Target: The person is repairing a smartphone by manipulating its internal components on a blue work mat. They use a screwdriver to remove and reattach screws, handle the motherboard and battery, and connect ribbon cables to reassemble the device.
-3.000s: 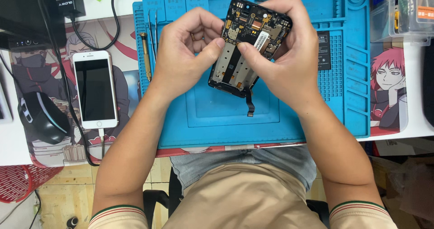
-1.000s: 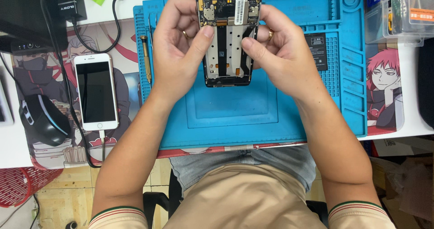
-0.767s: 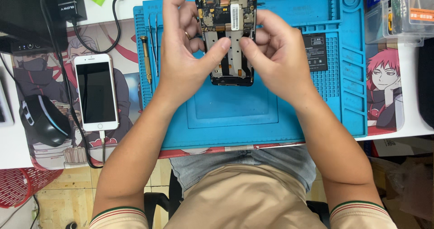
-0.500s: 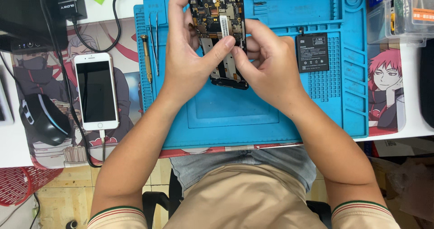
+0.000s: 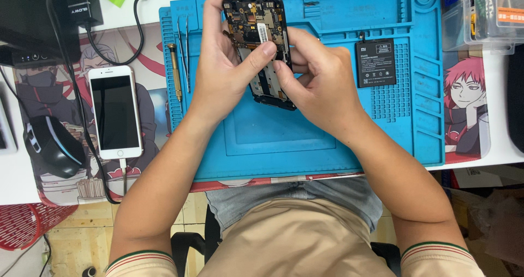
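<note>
- Both hands grasp one opened phone: the left hand wraps its left edge, forefinger up beside the top corner and thumb laid across the bare circuit board; the right hand clasps its right edge, thumb tip meeting the left thumb near the phone's middle.
- Compared with three seconds ago, the phone has been turned. Then it lay tilted, top toward the upper right, with a ribbon cable hanging from its lower end; now it stands nearly straight and no hanging cable shows.
- Over the last second the two hands have brought it slightly lower over the mat, and both thumbs have closed in on the centre of the board. I judge the work has gone from turning the phone about to pressing or picking at one small part inside it.
- Its long axis runs almost straight away from the person, leaning a little: the board end points to the mat's far edge, the bottom end points back toward the person and slightly right.
- The phone is held above the mat's upper middle, open side up.
- Right of it on the mat lies a battery; left of it, tweezers and a screwdriver.
- Beyond the mat's left edge on the bench lies a white phone, cable plugged in.
</note>
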